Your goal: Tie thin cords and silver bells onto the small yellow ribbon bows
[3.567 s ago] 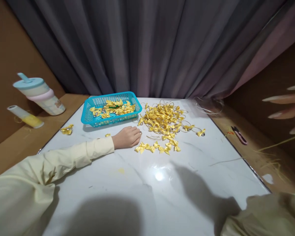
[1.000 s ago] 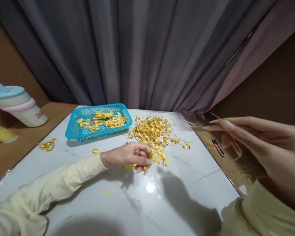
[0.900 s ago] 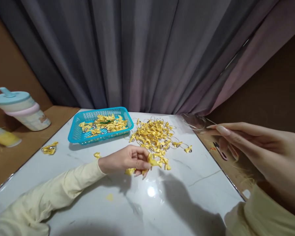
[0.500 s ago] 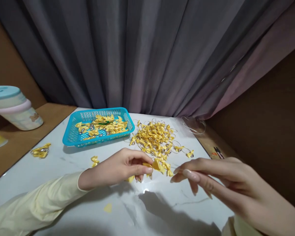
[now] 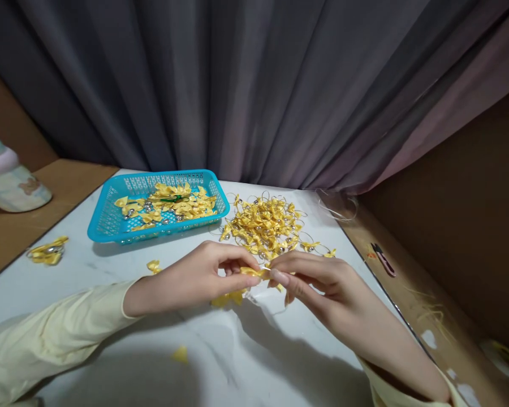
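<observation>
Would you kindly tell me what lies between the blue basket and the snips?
In the head view, the pile of yellow bows lies between the basket and the snips.

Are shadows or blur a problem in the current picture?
Head view: soft shadows darken the white table below the left hand and right hand; same view, the teal basket reads clearly, but the pale strand between the fingertips is too small to trace.
</observation>
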Demonstrator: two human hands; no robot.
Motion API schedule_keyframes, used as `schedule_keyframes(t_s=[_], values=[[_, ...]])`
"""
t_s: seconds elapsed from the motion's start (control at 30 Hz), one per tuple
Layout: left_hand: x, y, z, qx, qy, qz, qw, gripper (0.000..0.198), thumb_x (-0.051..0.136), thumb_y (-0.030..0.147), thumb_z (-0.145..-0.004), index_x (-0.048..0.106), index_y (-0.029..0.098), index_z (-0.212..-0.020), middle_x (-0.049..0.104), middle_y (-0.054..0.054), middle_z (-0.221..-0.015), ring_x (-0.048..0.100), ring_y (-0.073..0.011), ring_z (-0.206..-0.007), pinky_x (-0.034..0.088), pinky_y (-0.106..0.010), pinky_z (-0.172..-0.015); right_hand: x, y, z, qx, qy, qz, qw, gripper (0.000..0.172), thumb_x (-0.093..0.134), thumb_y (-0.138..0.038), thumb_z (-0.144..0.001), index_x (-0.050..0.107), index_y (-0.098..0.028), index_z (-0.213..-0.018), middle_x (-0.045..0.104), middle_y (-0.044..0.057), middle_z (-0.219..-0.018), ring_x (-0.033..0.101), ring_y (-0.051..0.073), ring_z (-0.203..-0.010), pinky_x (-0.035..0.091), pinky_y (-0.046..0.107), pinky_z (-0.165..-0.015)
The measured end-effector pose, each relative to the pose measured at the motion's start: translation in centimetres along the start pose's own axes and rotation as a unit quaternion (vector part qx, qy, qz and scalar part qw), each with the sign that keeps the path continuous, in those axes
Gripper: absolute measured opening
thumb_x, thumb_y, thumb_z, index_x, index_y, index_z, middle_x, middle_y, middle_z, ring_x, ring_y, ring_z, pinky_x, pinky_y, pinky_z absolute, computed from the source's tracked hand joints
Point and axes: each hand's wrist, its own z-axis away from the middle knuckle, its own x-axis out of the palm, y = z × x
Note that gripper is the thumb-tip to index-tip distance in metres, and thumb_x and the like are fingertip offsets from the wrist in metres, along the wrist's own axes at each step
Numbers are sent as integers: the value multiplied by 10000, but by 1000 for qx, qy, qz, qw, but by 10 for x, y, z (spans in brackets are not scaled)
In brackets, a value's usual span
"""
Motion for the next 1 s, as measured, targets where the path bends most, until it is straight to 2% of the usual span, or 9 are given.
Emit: schedule_keyframes(t_s=[0.13,0.27,0.53,0.67,0.83,1.0], values=[[-1,-2,-2,-27,-46,52,997,309,510,430,-853,637,149,-843,576,4,-695,504,-113,-622,372,-216,-553,0,1,2,18,23,-31,999,220,505,-255,-898,678,-162,-797,660,41,-802,601,123,-737,472,218,-649],[0,-4,-2,-13,-60,74,995,351,458,443,-884,626,147,-801,551,10,-655,498,-109,-605,378,-227,-574,-1,2,4,34,54,-54,997,220,513,-258,-894,686,-169,-790,665,25,-771,594,109,-697,463,212,-644],[4,0,0,-3,-22,109,994,325,481,389,-883,577,140,-699,568,19,-626,503,-89,-570,384,-214,-567,-1,5,3,24,56,-59,996,261,519,-310,-887,665,-159,-731,662,37,-760,595,120,-701,462,219,-644],[5,0,1,-3,-13,119,993,319,491,389,-877,577,138,-698,575,15,-639,498,-84,-558,382,-210,-554,0,6,2,30,59,-59,996,253,502,-310,-892,665,-159,-771,658,35,-748,597,121,-689,467,213,-626],[5,-4,1,-7,-8,114,993,313,455,376,-898,584,139,-739,565,10,-665,512,-95,-599,399,-222,-603,0,0,12,5,130,51,990,213,489,-260,-896,642,-157,-789,617,7,-646,555,92,-574,412,176,-516],[5,-6,2,2,-6,112,994,316,435,387,-905,585,144,-771,562,1,-707,518,-110,-646,415,-241,-658,7,-4,19,-15,100,132,986,255,438,-215,-910,592,-151,-716,535,-19,-528,470,70,-452,322,183,-440]])
